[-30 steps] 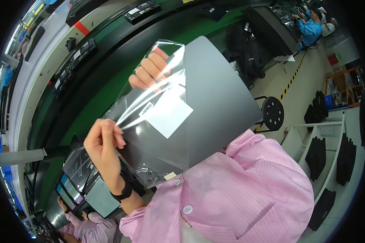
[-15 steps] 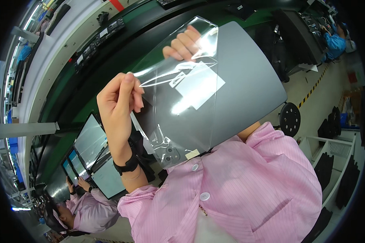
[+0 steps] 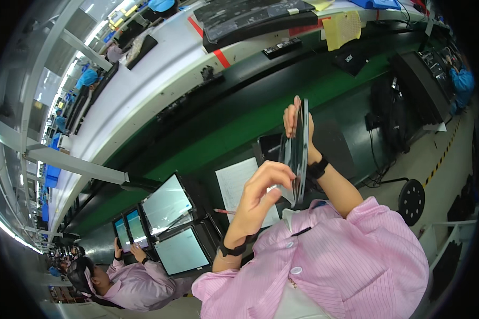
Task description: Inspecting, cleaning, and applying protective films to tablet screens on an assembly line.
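Observation:
A thin grey tablet (image 3: pixel 306 146) is held upright in front of my chest, turned almost edge-on. My right hand (image 3: pixel 291 121) grips it by its far part, with the fingers showing past the left side and the palm on the right. Bent fingers of my left hand (image 3: pixel 263 183) meet at the tablet's near left side, closed on the clear plastic film (image 3: pixel 291 194) lying along that face. Exactly how much film is between those fingertips is hard to see. Below the hands lie a dark flat device (image 3: pixel 270 148) and a printed white sheet (image 3: pixel 235 183).
To the left, a co-worker in pink (image 3: pixel 138 284) handles a tablet beside several lit screens (image 3: pixel 167 204). A black stool (image 3: pixel 411 202) stands at the right. Black cables (image 3: pixel 378 159) lie on the green bench, and a yellow sheet (image 3: pixel 341 32) hangs from the shelf beyond.
The tablet has swung from showing its broad grey back to nearly edge-on. Both hands have moved lower and right, and the loose film now sits close to the tablet. My view has shifted too.

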`<state>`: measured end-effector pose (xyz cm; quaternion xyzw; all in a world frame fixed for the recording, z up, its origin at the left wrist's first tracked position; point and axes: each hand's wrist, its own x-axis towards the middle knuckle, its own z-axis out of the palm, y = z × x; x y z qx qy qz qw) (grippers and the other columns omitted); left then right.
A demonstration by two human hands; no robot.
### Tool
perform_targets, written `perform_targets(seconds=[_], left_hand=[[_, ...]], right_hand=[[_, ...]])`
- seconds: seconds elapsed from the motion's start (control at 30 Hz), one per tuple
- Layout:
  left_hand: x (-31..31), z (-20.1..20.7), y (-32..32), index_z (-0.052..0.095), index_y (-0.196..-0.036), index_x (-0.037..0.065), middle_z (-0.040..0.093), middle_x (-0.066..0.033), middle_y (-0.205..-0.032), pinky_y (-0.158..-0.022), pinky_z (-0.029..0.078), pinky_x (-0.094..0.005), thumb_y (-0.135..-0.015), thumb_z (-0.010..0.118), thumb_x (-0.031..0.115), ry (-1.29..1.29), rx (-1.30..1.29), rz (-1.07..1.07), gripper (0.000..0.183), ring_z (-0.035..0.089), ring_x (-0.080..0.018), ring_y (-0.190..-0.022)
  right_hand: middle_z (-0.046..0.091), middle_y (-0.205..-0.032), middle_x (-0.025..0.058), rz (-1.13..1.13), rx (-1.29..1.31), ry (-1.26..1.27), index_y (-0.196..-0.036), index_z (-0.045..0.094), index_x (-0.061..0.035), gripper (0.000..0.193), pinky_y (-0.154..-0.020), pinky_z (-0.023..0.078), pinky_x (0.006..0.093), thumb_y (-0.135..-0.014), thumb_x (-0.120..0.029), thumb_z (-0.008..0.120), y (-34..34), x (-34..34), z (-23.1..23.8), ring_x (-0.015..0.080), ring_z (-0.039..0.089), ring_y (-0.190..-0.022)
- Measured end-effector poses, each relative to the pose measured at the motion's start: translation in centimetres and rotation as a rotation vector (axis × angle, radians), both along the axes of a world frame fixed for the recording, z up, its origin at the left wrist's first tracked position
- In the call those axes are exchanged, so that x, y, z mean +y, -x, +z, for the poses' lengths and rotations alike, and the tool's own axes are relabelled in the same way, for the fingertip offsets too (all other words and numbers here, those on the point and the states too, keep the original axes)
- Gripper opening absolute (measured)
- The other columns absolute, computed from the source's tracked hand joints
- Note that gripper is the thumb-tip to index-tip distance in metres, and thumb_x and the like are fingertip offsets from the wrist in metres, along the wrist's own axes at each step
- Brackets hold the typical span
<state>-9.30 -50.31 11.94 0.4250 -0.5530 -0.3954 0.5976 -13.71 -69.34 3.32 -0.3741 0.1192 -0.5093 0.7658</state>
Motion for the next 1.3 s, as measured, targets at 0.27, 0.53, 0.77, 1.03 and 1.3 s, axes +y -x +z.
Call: perform_targets(seconds=[0.27,0.53,0.77,1.03,1.3], left_hand=[[-0.9,1.2,-2.4,0.028,-0.139,0.001,0.039,-0.0102,-0.135,-0.099,0.031,-0.0295,-0.097,0.040,0.033,-0.317,0.077,0.091,0.054,0.040,-0.0167,-0.120],[-1.5,0.5,-0.9,0.059,-0.095,0.000,0.064,-0.0096,-0.098,-0.079,0.047,-0.0243,-0.081,0.062,-0.002,0.077,-0.188,0.718,0.015,0.060,-0.0141,-0.090],[1.8,0.6,-4.2,0.045,-0.095,0.007,0.065,-0.0206,-0.096,-0.075,0.047,-0.0232,-0.085,0.061,0.005,0.303,-0.099,0.944,0.019,0.063,-0.0175,-0.084],[2.4,-0.3,-9.0,0.048,-0.104,0.004,0.061,-0.0092,-0.085,-0.065,0.051,-0.0237,-0.095,0.036,0.048,0.287,-0.144,1.084,0.047,0.059,-0.0142,-0.071],[1.3,-1.5,-12.5,0.023,-0.050,0.015,0.023,0.0023,-0.042,-0.044,0.023,-0.0207,-0.098,0.018,0.048,0.533,0.267,1.641,0.058,0.022,-0.0088,-0.040]], right_hand=[[0.034,-0.047,-0.0032,-0.369,0.387,0.296,-0.049,0.038,-0.0059,0.055,-0.045,0.021,0.0265,-0.099,-0.031,0.036,-1.0,2.8,0.1,0.0059,0.027,-0.046],[0.044,-0.055,0.0073,-0.762,0.453,1.092,-0.061,0.048,-0.0051,0.023,-0.050,0.029,0.0341,-0.083,-0.009,0.055,-0.1,4.3,5.0,0.0255,0.042,-0.047],[0.058,-0.107,0.0112,-0.708,0.528,1.091,-0.112,0.053,-0.0010,0.044,-0.097,0.034,0.0369,-0.081,-0.032,0.062,4.9,2.8,7.0,0.0279,0.049,-0.109],[0.058,-0.095,-0.0009,-0.082,0.024,0.043,-0.106,0.056,-0.0010,0.023,-0.072,0.038,0.0176,-0.088,-0.015,0.057,4.3,5.5,5.3,0.0034,0.049,-0.078],[0.059,-0.094,0.0122,0.120,0.039,0.474,-0.094,0.056,0.0015,0.013,-0.080,0.044,0.0286,-0.083,-0.005,0.058,4.2,8.4,4.9,0.0176,0.057,-0.088]])
